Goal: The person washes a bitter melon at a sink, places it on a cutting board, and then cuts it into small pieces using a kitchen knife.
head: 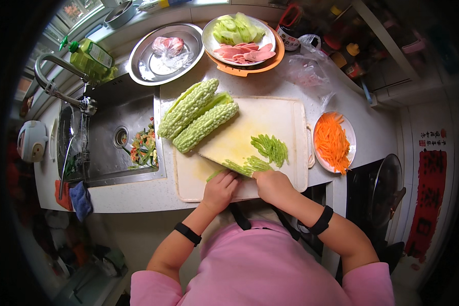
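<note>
On a white plastic cutting board [296, 126], my right hand [274, 186] is closed on the handle of a kitchen knife [215, 157], whose blade points up and left. My left hand [221, 190] presses its fingertips on a piece of green bitter melon [214, 175] beside the blade; how much lies beneath them is hidden. Thin green slices lie along the blade, and a small pile of slices [269, 150] lies above it. Bitter melon halves [206, 126] rest across the board's upper left corner.
Right of the board stands a plate of carrot shreds [332, 142]. Behind are a metal basin [139, 70] with a bagged piece of meat [168, 46] and a plate [210, 48] of sliced ham and green slices. A sink [99, 164] with vegetable scraps is at left, a glass lid [386, 187] at right.
</note>
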Demonstrator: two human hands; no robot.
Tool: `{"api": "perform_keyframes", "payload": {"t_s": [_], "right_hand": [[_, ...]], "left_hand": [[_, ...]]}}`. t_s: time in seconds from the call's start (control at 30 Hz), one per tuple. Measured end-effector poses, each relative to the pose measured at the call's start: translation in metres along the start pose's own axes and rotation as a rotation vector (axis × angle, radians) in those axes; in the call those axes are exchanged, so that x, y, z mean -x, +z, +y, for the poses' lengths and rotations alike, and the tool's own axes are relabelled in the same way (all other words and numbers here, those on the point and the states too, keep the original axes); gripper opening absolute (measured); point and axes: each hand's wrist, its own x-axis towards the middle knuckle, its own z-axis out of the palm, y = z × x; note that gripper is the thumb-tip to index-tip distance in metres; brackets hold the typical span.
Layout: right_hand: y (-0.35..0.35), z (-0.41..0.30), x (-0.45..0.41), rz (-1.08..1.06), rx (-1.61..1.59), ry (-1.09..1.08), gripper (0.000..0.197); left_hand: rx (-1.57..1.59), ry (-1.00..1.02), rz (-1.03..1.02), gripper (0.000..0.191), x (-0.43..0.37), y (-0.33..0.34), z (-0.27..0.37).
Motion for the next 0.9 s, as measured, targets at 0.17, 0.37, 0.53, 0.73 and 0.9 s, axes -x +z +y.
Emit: {"api": "perform_keyframes", "payload": {"t_s": [0.17, 0.37, 0.53, 0.73, 0.9], "right_hand": [[-0.008, 0.017, 0.005, -0.09, -0.01, 0.105, 0.012], [-0.026, -0.001, 0.024, -0.121, 0.028, 0.042, 0.012], [-0.031, -0.01, 0.03, -0.155, 0.082, 0.043, 0.009], [-0.014, -0.004, 0.028, -0.123, 0.059, 0.059, 0.009], [0.001, -0.006, -0.001, -0.038, -0.002, 0.007, 0.01]], "left_hand": [[-0.003, 0.029, 0.03, 0.018, -0.002, -0.008, 0.002], [-0.03, 0.031, 0.059, 0.02, 0.003, -0.007, 0.0], [0.01, -0.026, 0.04, 0.02, 0.008, -0.004, -0.001], [0.012, -0.007, 0.055, 0.02, 0.008, -0.001, -0.003], [0.019, -0.015, 0.029, 0.019, 0.004, -0.005, 0.0]]}}
